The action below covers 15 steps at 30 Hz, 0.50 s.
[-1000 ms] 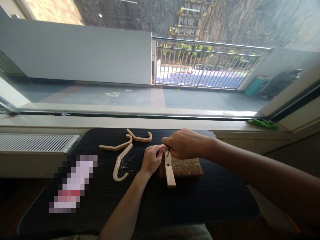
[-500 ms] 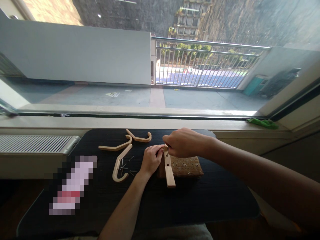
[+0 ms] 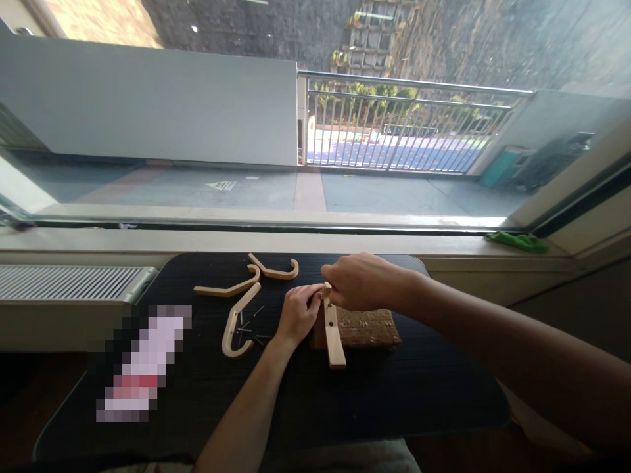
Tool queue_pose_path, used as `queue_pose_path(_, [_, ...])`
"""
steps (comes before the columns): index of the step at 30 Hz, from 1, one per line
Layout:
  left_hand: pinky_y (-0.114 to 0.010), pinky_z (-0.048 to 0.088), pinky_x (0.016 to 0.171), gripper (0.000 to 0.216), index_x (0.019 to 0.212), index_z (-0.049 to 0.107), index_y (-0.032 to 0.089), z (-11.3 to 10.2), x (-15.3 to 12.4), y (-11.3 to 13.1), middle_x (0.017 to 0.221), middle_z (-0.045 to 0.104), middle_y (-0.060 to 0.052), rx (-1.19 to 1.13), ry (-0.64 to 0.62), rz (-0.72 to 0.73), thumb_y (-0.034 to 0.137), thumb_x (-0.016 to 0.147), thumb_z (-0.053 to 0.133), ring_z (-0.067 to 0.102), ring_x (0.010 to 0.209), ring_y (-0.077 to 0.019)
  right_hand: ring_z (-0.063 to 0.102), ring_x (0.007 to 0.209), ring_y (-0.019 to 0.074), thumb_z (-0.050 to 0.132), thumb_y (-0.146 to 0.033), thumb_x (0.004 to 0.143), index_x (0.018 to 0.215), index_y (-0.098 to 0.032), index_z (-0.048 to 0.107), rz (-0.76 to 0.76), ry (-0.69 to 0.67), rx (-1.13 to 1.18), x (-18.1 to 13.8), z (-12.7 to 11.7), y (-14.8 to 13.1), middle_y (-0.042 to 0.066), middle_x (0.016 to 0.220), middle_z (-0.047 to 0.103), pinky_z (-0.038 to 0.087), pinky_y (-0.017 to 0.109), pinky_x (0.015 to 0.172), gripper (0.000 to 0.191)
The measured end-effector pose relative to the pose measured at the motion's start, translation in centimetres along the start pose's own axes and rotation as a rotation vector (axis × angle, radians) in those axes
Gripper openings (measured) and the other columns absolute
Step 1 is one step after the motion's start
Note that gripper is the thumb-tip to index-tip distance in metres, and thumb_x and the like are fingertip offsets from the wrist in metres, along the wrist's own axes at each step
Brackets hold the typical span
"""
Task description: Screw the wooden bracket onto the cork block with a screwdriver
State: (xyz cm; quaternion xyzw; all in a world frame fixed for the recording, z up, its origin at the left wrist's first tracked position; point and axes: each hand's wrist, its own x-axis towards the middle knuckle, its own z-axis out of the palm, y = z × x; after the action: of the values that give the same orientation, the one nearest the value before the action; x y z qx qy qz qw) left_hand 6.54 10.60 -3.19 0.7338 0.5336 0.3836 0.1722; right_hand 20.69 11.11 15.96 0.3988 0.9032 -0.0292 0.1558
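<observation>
A pale wooden hook (image 3: 335,341) with a dark hole in its flat arm lies across a brown patterned block (image 3: 369,328), its straight end jutting past the block's near edge. My left hand (image 3: 299,310) holds the hook's far part from the left, fingers closed at the block's left side. My right hand (image 3: 362,281) is closed in a fist right at the hook's far end; whatever is inside its fingers is hidden. To the left lies another wooden hook (image 3: 227,335), with several thin metal screws (image 3: 244,328) scattered within its curve.
Two more wooden hooks, one near (image 3: 227,290) and one farther back (image 3: 273,272), lie at the black table's (image 3: 394,401) far left. A blurred-out flat item (image 3: 152,355) is on the left. Beyond are a radiator (image 3: 73,284), a windowsill with a green cloth (image 3: 517,242), and a window.
Very little differs. My right fist has turned slightly at the hook's far end, while my left hand, the hook and the block keep their places.
</observation>
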Motion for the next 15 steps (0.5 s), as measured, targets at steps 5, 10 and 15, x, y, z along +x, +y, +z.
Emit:
queue_pose_path(5, [-0.037, 0.051, 0.09, 0.025, 0.107, 0.071, 0.023, -0.05, 0.0, 0.03, 0.102, 0.077, -0.006, 0.002, 0.001, 0.005, 0.023, 0.094, 0.05, 0.069, 0.097, -0.0224, 0.07, 0.078, 0.0285, 0.048, -0.027, 0.089, 0.101, -0.011, 0.068, 0.022, -0.006, 0.0, 0.09, -0.18, -0.16, 0.017, 0.084, 0.073, 0.038, 0.03, 0.055, 0.028])
queue_pose_path(10, [-0.037, 0.051, 0.09, 0.024, 0.106, 0.071, 0.023, -0.04, -0.02, 0.07, 0.102, 0.076, -0.006, 0.002, 0.004, 0.01, 0.022, 0.093, 0.051, 0.069, 0.097, -0.0227, 0.07, 0.079, 0.0288, 0.048, -0.025, 0.088, 0.101, -0.011, 0.068, 0.036, -0.01, -0.003, 0.18, -0.2, -0.35, 0.018, 0.086, 0.073, 0.039, 0.03, 0.056, 0.027])
queue_pose_path(15, [-0.038, 0.051, 0.09, 0.024, 0.106, 0.071, 0.022, -0.06, -0.05, 0.1, 0.101, 0.077, -0.006, -0.005, 0.004, 0.007, 0.021, 0.093, 0.051, 0.069, 0.097, -0.0231, 0.07, 0.081, 0.0288, 0.047, -0.025, 0.089, 0.103, -0.011, 0.066, 0.028, -0.023, 0.002, 0.12, -0.53, -0.36, 0.018, 0.087, 0.073, 0.04, 0.031, 0.057, 0.028])
